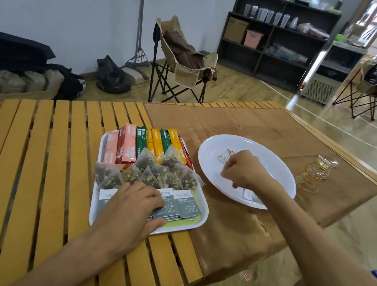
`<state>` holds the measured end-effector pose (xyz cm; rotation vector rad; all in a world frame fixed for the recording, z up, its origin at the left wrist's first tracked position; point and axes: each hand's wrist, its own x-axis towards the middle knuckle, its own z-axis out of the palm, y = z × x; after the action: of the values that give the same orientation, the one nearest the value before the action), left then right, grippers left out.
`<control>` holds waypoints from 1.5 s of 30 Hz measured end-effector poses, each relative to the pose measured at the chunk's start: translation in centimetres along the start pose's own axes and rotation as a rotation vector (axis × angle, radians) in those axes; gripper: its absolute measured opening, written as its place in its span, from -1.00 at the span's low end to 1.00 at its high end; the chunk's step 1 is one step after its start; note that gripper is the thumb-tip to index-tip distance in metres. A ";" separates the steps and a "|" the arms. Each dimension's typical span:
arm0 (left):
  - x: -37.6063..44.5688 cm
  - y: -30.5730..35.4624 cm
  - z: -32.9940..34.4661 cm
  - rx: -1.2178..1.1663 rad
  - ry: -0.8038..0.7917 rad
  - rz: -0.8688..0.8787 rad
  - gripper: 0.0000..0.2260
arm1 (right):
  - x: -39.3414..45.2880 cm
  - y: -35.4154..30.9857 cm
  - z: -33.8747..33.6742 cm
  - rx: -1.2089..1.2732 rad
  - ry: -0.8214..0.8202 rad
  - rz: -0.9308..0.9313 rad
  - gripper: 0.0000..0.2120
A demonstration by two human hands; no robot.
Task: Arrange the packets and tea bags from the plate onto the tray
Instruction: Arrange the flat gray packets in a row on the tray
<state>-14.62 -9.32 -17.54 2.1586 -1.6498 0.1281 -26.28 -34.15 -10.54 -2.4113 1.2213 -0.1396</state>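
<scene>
A white tray (202,217) on the slatted table holds colourful stick packets (149,144) in a row at the back, several pyramid tea bags (164,174) in the middle and grey flat packets (187,205) at the front. My left hand (132,204) rests flat on the grey packets at the tray's front left. The white plate (276,169) sits to the right of the tray. My right hand (244,170) is over the plate with its fingers curled down at a grey packet (250,195) that lies on the plate's near edge, partly hidden under my wrist.
A brown cloth (248,128) covers the table's right half under the plate. Small glass cups (315,173) stand to the right of the plate. A folding chair (181,61) stands beyond the table. Bare yellow slats (29,152) lie left of the tray.
</scene>
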 end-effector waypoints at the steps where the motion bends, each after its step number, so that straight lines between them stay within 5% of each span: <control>1: 0.0 0.0 0.0 0.003 0.000 0.005 -0.69 | 0.4 1.3 -0.5 -0.053 0.013 0.042 -0.89; 10: 0.3 0.0 0.5 0.009 0.002 0.007 -0.73 | 0.9 6.0 -2.2 -0.275 -0.190 0.206 -0.74; 19: 0.4 -0.1 0.6 -0.031 0.000 -0.022 -0.69 | 1.1 6.3 -2.4 -0.347 -0.169 0.194 -0.74; 25: 0.5 -0.2 0.8 -0.023 -0.011 -0.031 -0.70 | -0.3 4.6 -4.7 0.042 -0.043 0.091 -0.89; 30: 0.7 -0.3 0.9 -0.025 -0.012 -0.039 -0.71 | -3.4 -0.3 -0.9 0.385 -0.240 -0.027 -0.86; 36: 0.8 -0.3 0.9 -0.038 -0.004 -0.037 -0.71 | -4.2 -2.8 2.9 0.392 -0.382 -0.021 -0.84; 45: 1.6 1.0 0.9 -0.088 0.031 0.041 -0.71 | -4.0 -2.5 3.0 0.305 -0.308 -0.058 -0.89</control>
<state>-15.22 -11.28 -17.62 2.0488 -1.6512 0.0979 -25.98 -28.67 -11.79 -2.1093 0.9180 0.0274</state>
